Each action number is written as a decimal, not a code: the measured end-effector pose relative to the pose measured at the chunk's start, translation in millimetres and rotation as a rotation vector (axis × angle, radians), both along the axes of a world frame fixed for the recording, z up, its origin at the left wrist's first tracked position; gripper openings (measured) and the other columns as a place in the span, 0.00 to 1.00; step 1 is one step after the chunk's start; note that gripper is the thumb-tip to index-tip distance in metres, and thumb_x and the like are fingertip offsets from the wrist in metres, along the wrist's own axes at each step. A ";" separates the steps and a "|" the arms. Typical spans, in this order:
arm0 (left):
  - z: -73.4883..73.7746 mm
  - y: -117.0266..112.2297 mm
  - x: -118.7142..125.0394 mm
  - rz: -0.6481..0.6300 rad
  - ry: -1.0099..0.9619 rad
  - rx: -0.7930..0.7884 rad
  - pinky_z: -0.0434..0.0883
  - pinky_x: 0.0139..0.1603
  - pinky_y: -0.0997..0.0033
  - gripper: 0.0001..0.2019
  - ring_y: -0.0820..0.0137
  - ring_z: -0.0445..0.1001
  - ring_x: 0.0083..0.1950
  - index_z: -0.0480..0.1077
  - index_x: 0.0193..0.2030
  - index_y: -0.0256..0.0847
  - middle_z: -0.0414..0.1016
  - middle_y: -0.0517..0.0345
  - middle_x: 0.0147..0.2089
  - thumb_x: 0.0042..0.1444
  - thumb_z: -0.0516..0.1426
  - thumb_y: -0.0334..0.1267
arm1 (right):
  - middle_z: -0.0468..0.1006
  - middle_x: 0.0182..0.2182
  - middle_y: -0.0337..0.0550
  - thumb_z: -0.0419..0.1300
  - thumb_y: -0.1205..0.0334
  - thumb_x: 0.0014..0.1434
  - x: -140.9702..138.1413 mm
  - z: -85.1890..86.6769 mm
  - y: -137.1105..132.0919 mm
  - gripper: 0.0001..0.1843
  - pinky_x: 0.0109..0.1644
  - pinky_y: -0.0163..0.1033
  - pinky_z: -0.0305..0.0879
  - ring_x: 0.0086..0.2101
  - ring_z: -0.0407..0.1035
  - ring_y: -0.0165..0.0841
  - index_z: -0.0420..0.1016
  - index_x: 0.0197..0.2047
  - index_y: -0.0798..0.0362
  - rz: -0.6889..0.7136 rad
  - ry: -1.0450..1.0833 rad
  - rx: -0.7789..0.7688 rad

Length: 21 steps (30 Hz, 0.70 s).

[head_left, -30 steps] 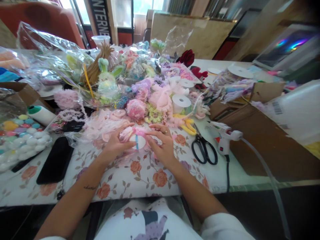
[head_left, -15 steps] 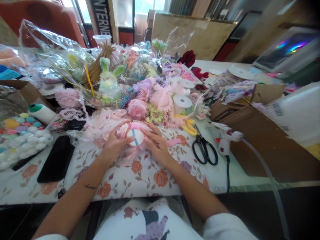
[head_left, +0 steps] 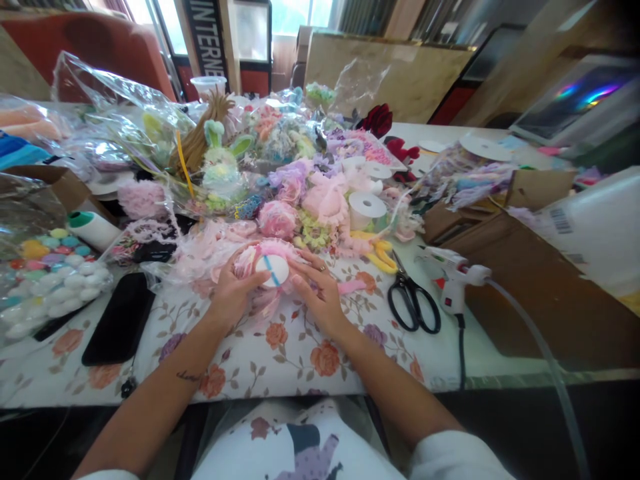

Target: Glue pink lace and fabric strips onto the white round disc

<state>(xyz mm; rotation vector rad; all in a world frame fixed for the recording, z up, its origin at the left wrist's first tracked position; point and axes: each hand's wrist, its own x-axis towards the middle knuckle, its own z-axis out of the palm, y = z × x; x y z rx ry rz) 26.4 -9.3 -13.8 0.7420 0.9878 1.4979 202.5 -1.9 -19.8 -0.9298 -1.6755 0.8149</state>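
Note:
Between my hands is a pink frilly piece (head_left: 277, 248) with a white round disc (head_left: 273, 271) facing up, crossed by a light blue strip. My left hand (head_left: 233, 293) grips its left side, the thumb pressed on the disc's edge. Curved round the right side, my right hand (head_left: 323, 293) has its fingers on the frill and its thumb near the disc. Pink ribbon ends hang below the disc. A pink strip (head_left: 353, 286) lies just right of my right hand. The undersides of the piece and some fingertips are hidden.
Black-handled scissors (head_left: 413, 303) and a white glue gun (head_left: 457, 280) lie to the right, beside a cardboard box (head_left: 530, 293). A black phone (head_left: 119, 320) and a bag of pompoms (head_left: 60, 280) are left. Yarn pieces, a white spool (head_left: 367, 208) and plastic wrap crowd the back.
My right thumb and fingers have shifted slightly off the disc toward the right. The view has moved a little; both hands still hold the pink piece in the same place.

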 end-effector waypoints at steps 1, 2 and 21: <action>-0.9 0.1 0.2 0.004 -0.008 -0.003 0.76 0.45 0.70 0.33 0.70 0.78 0.42 0.70 0.53 0.44 0.78 0.58 0.46 0.37 0.70 0.28 | 0.72 0.55 0.46 0.58 0.54 0.62 -0.6 -1.2 0.3 0.16 0.66 0.53 0.52 0.59 0.60 0.41 0.78 0.52 0.44 0.008 0.012 -0.023; -1.7 0.2 0.4 0.005 -0.015 -0.005 0.76 0.44 0.70 0.33 0.70 0.78 0.42 0.70 0.53 0.44 0.78 0.58 0.46 0.37 0.70 0.28 | 0.73 0.54 0.46 0.59 0.53 0.62 -1.2 -2.2 0.6 0.17 0.65 0.52 0.53 0.59 0.60 0.41 0.78 0.52 0.45 0.017 0.024 -0.047; 1.5 -2.4 5.2 -0.010 -0.005 0.057 0.74 0.48 0.68 0.31 0.70 0.77 0.45 0.68 0.53 0.49 0.79 0.60 0.45 0.40 0.70 0.31 | 0.69 0.55 0.48 0.61 0.56 0.60 -2.2 -3.5 -0.8 0.17 0.65 0.51 0.54 0.60 0.60 0.42 0.76 0.52 0.47 -0.011 -0.004 -0.004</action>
